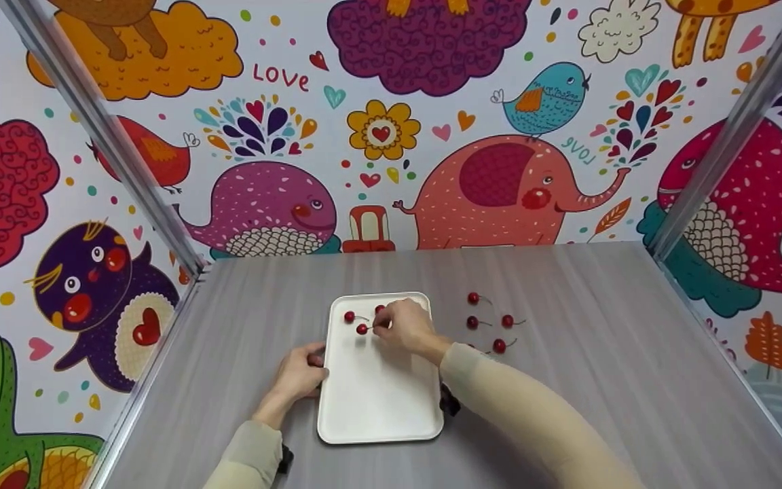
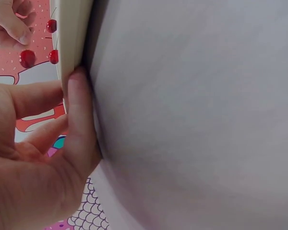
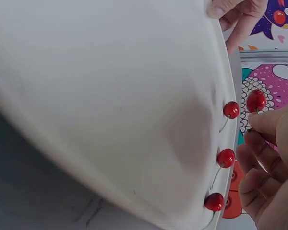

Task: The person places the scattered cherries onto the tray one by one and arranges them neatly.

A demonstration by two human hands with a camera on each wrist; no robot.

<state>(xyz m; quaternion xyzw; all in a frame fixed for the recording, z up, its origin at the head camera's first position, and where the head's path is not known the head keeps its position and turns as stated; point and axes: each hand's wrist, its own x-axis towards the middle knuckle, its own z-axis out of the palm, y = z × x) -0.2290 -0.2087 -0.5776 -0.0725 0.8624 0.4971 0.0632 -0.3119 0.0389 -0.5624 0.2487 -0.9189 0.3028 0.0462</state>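
My right hand [image 1: 404,326] is above the far part of a white tray [image 1: 381,407]. It pinches a red cherry [image 3: 256,100] by the stem between thumb and finger, and the fruit hangs over the tray. Three more cherries lie in a row along the tray's far edge, among them one cherry [image 3: 231,109] on the left and another cherry [image 3: 214,201] that the right hand hides in the head view. At the tray's left side, my left hand [image 1: 301,372] holds the rim, with thumb and fingertips [image 2: 78,84] against it.
Right of the tray, several cherries with stems lie loose on the grey table [image 1: 567,407], including one cherry [image 1: 499,346] near the right sleeve. Another is partly hidden behind that sleeve. Patterned walls [image 1: 282,204] and metal posts [image 1: 723,129] enclose the table.
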